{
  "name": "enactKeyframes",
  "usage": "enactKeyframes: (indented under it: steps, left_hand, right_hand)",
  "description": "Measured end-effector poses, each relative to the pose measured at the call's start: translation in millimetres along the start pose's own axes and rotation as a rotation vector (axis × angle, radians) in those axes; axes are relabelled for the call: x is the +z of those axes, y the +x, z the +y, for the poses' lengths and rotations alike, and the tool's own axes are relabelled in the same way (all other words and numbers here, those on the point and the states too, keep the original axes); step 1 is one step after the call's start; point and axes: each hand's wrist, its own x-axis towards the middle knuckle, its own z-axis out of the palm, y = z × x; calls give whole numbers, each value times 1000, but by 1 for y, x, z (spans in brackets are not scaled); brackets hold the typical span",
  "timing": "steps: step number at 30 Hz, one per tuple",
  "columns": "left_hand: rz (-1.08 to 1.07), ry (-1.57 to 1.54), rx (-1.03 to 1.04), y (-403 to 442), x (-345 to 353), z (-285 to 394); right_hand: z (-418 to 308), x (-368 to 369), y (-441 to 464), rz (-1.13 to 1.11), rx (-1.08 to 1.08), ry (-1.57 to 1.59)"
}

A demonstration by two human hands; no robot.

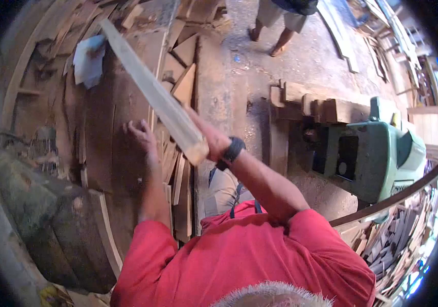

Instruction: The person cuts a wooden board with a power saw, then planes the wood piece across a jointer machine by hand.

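Note:
A long pale wooden beam (157,97) slants from the upper left down to the middle of the view, its cut end nearest my body. My right hand (208,134), with a dark band on its wrist, grips the beam near that end; part of the hand is hidden behind the wood. To the left of the beam, my left hand (141,136) is held over a broad brown wooden surface (109,169), fingers spread and nothing in them. Whether it touches the surface, I cannot tell.
Scrap wood (184,87) lies beneath and beside the beam. A green machine (382,158) stands at the right, near thick timbers (341,110). A person's legs (280,30) show at the top. A pale sheet (89,60) lies at the upper left.

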Motion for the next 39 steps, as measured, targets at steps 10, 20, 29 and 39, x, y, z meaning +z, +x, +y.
enactKeyframes:
  steps: [10,20,29,39]
  left_hand:
    - [-35,-228,-181,1,-19,17]
    - [-124,95,16,16,-76,60]
    - [-471,-953,-686,6,-14,164]
    - [-373,-1665,-1321,72,33,220]
  right_hand:
    - [25,-139,-9,5,125,-366]
    - [-41,-160,-7,31,216,-632]
    - [-84,-213,22,152,232,-1048]
    - [-137,-211,13,248,108,-1380]
